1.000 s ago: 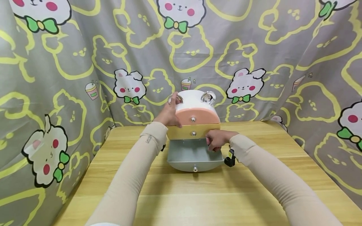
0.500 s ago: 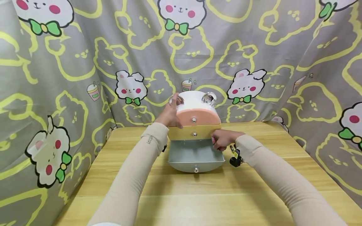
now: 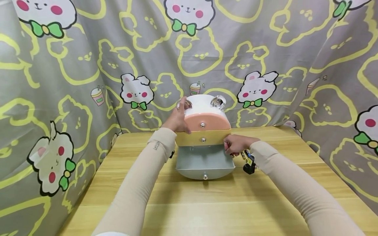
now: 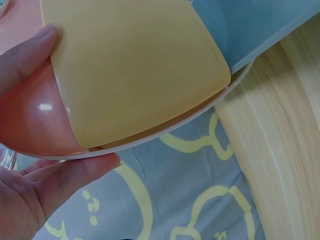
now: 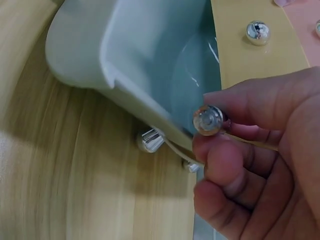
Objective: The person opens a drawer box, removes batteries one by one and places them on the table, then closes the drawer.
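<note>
A small chest of drawers (image 3: 198, 102) stands on the table, white on top with an orange drawer (image 3: 214, 120) and a yellow drawer (image 3: 189, 139) pushed in. Its grey-green bottom drawer (image 3: 189, 173) is pulled out, and the part of its inside that shows is bare. My left hand (image 3: 176, 120) grips the chest's left side, thumb over the front, fingers behind the white edge (image 4: 145, 136). At the drawer's right edge, my right hand (image 3: 236, 143) pinches a small tube with a clear, shiny round end (image 5: 208, 120) between thumb and fingers; its length is mostly hidden.
Silver ball knobs (image 3: 205, 176) stick out from the drawer fronts. Two shiny rounded feet or ears (image 3: 218, 102) flank the white top. A wooden table (image 3: 183, 209) lies below, with a grey patterned curtain (image 3: 206, 49) behind and at both sides.
My right hand has moved a little to the right, from over the pulled-out drawer to its right edge. The left hand keeps its grip on the chest.
</note>
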Motion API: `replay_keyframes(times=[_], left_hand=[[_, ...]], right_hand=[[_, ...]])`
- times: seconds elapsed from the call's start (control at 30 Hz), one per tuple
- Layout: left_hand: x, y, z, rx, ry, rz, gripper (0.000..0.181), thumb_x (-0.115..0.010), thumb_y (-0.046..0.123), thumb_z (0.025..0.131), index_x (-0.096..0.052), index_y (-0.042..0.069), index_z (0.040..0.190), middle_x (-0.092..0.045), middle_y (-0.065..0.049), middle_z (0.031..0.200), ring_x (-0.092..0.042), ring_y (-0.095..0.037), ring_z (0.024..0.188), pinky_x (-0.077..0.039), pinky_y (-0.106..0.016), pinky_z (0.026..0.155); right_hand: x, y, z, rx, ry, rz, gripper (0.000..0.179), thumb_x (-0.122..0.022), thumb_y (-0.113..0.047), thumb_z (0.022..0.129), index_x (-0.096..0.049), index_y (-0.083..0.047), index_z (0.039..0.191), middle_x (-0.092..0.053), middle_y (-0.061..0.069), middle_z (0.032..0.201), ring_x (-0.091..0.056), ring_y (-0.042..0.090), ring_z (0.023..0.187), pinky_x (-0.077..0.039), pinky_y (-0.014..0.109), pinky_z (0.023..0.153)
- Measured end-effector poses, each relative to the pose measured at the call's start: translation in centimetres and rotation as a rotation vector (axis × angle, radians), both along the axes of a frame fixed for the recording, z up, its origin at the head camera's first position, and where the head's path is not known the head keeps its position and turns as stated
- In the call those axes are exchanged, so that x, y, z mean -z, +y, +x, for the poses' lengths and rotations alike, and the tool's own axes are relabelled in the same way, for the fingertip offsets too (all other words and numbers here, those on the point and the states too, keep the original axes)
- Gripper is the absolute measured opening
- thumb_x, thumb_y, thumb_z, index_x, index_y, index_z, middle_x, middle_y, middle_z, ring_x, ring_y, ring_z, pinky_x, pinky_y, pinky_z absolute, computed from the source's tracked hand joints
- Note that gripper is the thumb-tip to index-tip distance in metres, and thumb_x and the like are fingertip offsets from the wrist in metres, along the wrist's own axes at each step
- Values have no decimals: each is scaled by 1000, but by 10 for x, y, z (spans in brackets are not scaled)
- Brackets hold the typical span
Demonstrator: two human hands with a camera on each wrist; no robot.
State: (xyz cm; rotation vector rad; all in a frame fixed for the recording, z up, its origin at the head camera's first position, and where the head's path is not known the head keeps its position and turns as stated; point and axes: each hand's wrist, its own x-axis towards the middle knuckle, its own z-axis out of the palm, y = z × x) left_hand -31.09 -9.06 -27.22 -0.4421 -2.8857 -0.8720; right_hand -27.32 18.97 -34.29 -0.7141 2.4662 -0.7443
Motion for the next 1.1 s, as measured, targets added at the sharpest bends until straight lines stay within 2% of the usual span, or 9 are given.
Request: replay_keyframes(times=[0.33,0.57,0.7,0.83,0.93,1.1], left_hand=[[-1,-1,1,-19,-13,8,152,-96,2,46,10,37,150,-32,-23,138,-45,-42,120,-41,-48,100],[-1,-1,1,-17,-9,12,150,-96,1,47,8,35,150,-32,-23,138,-43,-42,122,-40,-47,101],[-1,1,0,-10,-12,12,150,-96,2,48,8,35,150,-31,-23,138,-43,-41,121,-41,-47,100],[-1,2,1,-20,-23,19,151,-96,1,48,9,37,150,-31,-24,138,-43,-42,121,-41,-47,100],[0,2,0,-23,-21,20,151,-96,1,48,9,37,149,-32,-19,139,-42,-40,124,-40,-47,102],[1,0,0,-5,-8,26,152,-96,0,47,9,35,150,-32,-16,139,-39,-40,126,-38,-46,103]], right_hand=[[2,10,-1,11,2,-4,16,-66,1,83,-52,-6,79,-55,5,64,-51,13,49,-47,29,51],[3,16,-2,-10,1,4,14,-65,-1,85,-53,-5,80,-57,5,65,-53,14,50,-51,37,53],[6,23,-3,7,-11,10,13,-64,-2,85,-52,-5,81,-58,6,63,-54,16,49,-53,41,54],[8,31,-3,13,-29,-11,13,-62,0,87,-50,-3,82,-58,6,61,-53,15,49,-50,35,52],[9,36,-3,20,-38,-23,14,-62,1,88,-49,-3,82,-57,6,62,-53,14,51,-48,31,52],[11,43,-3,58,-34,-8,14,-63,-1,89,-50,-2,83,-59,6,63,-53,14,52,-46,28,51]])
